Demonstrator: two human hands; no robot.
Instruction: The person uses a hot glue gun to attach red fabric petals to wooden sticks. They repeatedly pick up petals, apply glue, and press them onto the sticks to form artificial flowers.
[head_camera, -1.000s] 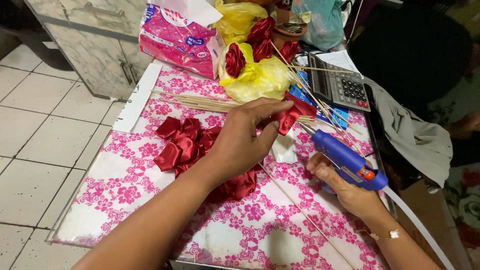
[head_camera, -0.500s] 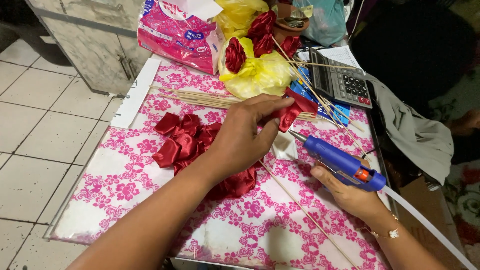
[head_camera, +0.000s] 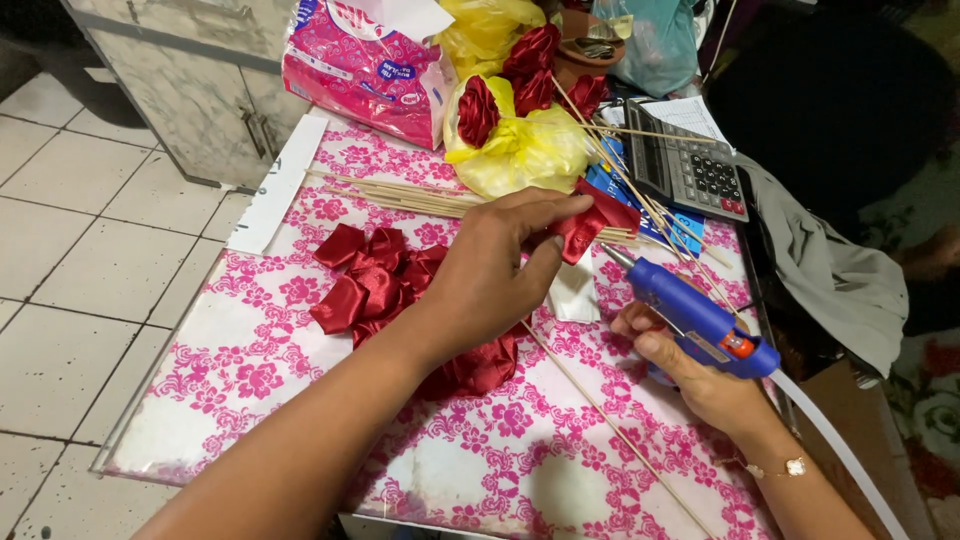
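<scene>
Left hand (head_camera: 490, 275) over the middle of the table (head_camera: 250, 380), thumb and fingers pinched shut on a folded red ribbon piece (head_camera: 592, 225), lifted slightly toward the far right part of the tabletop. Right hand (head_camera: 690, 375) near the right edge, fingers wrapped around the grip of a blue glue gun (head_camera: 695, 318), metal tip aimed up and left at the ribbon piece, close but apparently not touching.

Judged as gluing a petal fold. Best done with the pinch kept near the fold's base, fingertips clear of the spot meant for glue, since hot glue on skin looked the main risk. Small dab preferable; too much likely to seep through satin and show. White cord trailing off the right edge worth keeping slack.

Pile of red ribbon petals (head_camera: 375, 285) under and just left of the left wrist. Thin wooden skewer (head_camera: 610, 420) lying diagonally toward the near right corner. Bundle of skewers (head_camera: 400, 195) farther back, finished ribbon roses (head_camera: 478, 108) on a yellow bag (head_camera: 530, 150) at the far edge, grey calculator (head_camera: 685, 165) at the far right corner.
</scene>
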